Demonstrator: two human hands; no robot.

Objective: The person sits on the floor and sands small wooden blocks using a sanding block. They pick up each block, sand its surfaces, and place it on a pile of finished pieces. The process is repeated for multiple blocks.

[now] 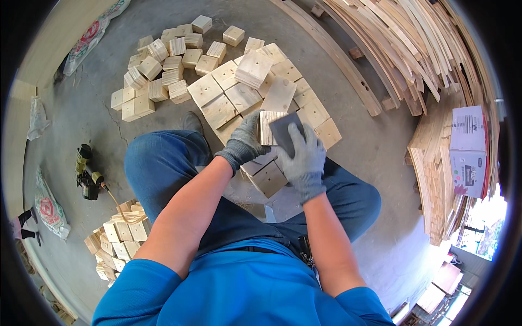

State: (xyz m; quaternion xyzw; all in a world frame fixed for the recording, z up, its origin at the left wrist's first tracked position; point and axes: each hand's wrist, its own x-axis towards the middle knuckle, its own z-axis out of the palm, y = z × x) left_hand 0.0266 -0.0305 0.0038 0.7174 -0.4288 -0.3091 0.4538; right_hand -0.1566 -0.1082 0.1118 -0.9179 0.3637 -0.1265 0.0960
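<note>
Both my hands wear grey work gloves. My left hand [244, 142] is closed on the side of a pale wooden block [269, 126] with layered edges. Pressed under the fingers of my right hand [303, 160] is a dark grey flat rectangular pad, like a sanding sheet [283, 132], lying against the block's right side. Its exact kind I cannot make out. Directly beyond and below my hands stands a cluster of wooden blocks [217, 111] set side by side, with a few on top, such as a thick block [254, 69].
Loose blocks [149, 67] lie scattered at the far left. A nail gun [87, 173] with a hose rests on the floor at left, near stacked blocks [117, 239]. Long boards [380, 43] are piled at the right, beside a cardboard box [467, 152]. Plastic sacks [50, 209] lie at left.
</note>
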